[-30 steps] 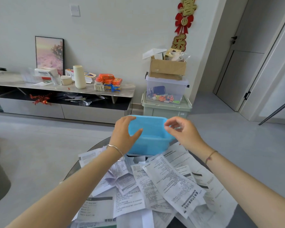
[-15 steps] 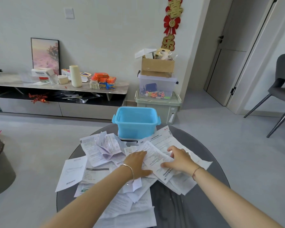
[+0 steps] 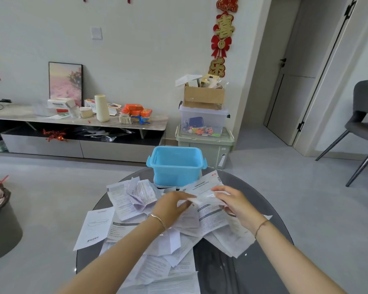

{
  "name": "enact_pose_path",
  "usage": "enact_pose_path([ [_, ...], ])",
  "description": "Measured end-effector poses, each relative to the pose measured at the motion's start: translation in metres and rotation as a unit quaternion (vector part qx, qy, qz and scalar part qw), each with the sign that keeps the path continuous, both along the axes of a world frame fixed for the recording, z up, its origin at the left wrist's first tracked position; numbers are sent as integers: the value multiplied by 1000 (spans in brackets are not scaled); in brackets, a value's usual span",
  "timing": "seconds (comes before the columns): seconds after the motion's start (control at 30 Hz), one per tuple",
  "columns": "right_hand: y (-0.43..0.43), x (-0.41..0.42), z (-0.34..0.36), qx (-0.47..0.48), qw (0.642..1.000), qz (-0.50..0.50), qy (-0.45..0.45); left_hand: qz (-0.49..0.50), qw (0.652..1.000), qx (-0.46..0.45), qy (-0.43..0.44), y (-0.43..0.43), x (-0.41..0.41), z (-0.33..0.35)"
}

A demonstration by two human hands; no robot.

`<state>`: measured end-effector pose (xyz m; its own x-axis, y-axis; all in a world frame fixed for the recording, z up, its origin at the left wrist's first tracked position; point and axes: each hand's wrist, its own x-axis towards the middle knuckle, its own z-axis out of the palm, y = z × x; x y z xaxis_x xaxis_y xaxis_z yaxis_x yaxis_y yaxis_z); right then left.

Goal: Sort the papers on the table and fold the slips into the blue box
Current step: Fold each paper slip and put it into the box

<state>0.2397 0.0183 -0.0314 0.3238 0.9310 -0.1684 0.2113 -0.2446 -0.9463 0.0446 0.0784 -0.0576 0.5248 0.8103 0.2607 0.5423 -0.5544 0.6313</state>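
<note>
**A:** Where are we with the sorting?

**B:** Our left hand and right hand meet over the loose heap of white printed papers that covers much of the round dark glass bench. Between them we hold a small white paper slip just above the heap. Each grip seems to pinch one end of it between thumb and fingertips, though blur hides the finer detail.

**A:** And where does it go?

**B:** The open-topped light-blue plastic box stands at the far edge of the bench, just beyond our hands, with its near side against the heap.

**A:** So how do we fold this one well?

**B:** In our judgement, we bring the two ends together and match the corners before we crease, because thin paper skews easily. We then run the crease between thumb and finger rather than pressing into the uneven heap. We should check that no neighbouring sheet clings to the slip. One or two folds should make it compact enough, and then it is a short reach forward to the box.
</note>
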Motion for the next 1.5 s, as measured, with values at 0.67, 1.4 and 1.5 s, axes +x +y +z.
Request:
enact_pose_path([
  [0.67, -19, -24, 7, 188, 970, 104, -113, -10, 879, -354, -318, 2, -17, 20],
  [1.4, -22, -31, 1, 189, 980, 54, 43, -70, 874, -283, -389, -23, -17, 24],
  [1.5, -22, -29, -2, 156, 983, 91, 23, -75, 868, -278, -405, -22, -16, 25],
])
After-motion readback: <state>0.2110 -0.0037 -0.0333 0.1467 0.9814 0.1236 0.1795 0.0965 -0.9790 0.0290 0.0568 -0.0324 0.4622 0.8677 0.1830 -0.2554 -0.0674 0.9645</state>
